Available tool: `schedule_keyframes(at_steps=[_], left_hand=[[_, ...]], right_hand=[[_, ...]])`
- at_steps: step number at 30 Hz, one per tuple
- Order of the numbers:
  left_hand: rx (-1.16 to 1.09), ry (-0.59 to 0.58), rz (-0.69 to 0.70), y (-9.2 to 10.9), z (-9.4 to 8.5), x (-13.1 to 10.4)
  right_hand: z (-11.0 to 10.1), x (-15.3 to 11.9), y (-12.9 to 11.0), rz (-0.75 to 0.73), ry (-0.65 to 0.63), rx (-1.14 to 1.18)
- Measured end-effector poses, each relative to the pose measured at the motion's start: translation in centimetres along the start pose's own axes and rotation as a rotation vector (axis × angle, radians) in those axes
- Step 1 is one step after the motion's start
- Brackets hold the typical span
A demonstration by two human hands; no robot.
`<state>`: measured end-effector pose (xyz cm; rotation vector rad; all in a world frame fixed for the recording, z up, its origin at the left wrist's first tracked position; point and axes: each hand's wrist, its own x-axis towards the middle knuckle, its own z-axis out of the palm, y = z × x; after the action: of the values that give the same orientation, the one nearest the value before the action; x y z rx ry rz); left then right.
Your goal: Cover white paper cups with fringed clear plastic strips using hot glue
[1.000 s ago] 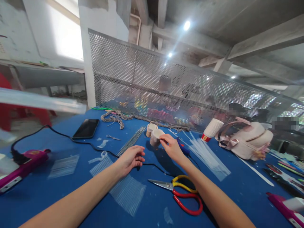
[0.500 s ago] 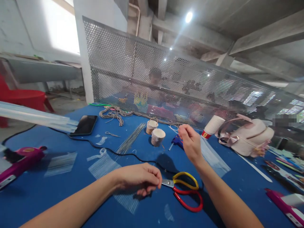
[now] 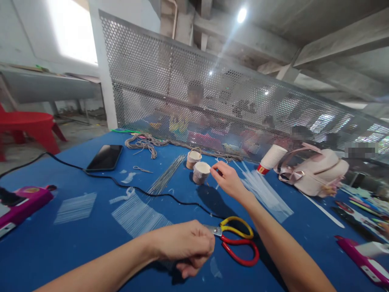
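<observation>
Low over the blue table (image 3: pixel 79 251), my left hand (image 3: pixel 194 247) is closed, its fingers curled beside the blades of the scissors (image 3: pixel 237 239) with one yellow and one red handle. What it holds, if anything, is hidden. My right hand (image 3: pixel 227 178) is raised, fingertips pinched together, just right of a small round pot (image 3: pixel 201 173); anything in the pinch is too small to make out. A second pot (image 3: pixel 193 159) stands behind the first. Striped translucent pieces (image 3: pixel 136 215) lie left of my left hand.
Black cable (image 3: pixel 164 194) crosses the table. Thin sticks (image 3: pixel 167 174), a phone (image 3: pixel 105 157), cord (image 3: pixel 146 142) and purple power strips (image 3: pixel 27 200) lie about. Paper cups (image 3: pixel 273 158), clear strips (image 3: pixel 267 190) and a pink bag (image 3: pixel 316 170) are at right. A perforated panel (image 3: pixel 152 73) stands behind.
My right hand has moved left toward the pots. My left hand has shifted slightly right, its fingers more curled. The bundle of translucent strips at the far left has left the view.
</observation>
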<state>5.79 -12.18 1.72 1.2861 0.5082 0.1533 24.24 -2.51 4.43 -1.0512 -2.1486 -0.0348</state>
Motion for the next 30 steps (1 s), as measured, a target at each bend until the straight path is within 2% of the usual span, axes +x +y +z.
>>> schedule_keyframes(at_steps=[3,9,14,17,19,21,22,23,25,27,29,30], left_hand=[[0.097,-0.067,-0.074,-0.4,-0.2,0.3],[0.235,-0.09,-0.27,-0.9,-0.6,0.7],[0.26,-0.173,-0.282,-1.1,-0.6,0.8],[0.256,-0.202,-0.278,-1.1,-0.6,0.6],[0.248,-0.178,-0.23,-0.8,-0.4,0.4],[0.298,-0.042,-0.084,-0.3,-0.3,0.1],[0.37,0.1,0.037,0.0,-0.3,-0.1],[0.471,0.285,0.184,0.3,-0.5,-0.2],[0.726,0.728,0.511,0.7,-1.3,-0.4],[0.943,1.088,0.754,0.8,-2.6,-0.5],[1.113,1.28,0.788,0.6,-4.1,-0.5],[1.178,1.336,0.767,0.5,-4.7,-0.5]], right_hand=[[0.9,-0.2,1.7,0.01,-0.037,0.0],[2.5,-0.8,3.1,-0.016,-0.105,0.055],[3.5,-0.8,3.5,-0.018,-0.119,0.146],[3.2,-0.4,3.6,0.018,-0.081,0.203],[2.6,-0.2,3.4,0.047,-0.057,0.241],[2.1,0.0,3.0,0.076,-0.038,0.275],[1.9,0.1,2.8,0.09,-0.031,0.29],[1.8,0.2,2.5,0.103,-0.025,0.302],[1.7,0.2,2.0,0.125,-0.014,0.324],[1.8,0.3,1.5,0.138,-0.009,0.345],[1.9,0.3,1.0,0.142,-0.006,0.362],[2.0,0.3,0.7,0.142,-0.003,0.368]])
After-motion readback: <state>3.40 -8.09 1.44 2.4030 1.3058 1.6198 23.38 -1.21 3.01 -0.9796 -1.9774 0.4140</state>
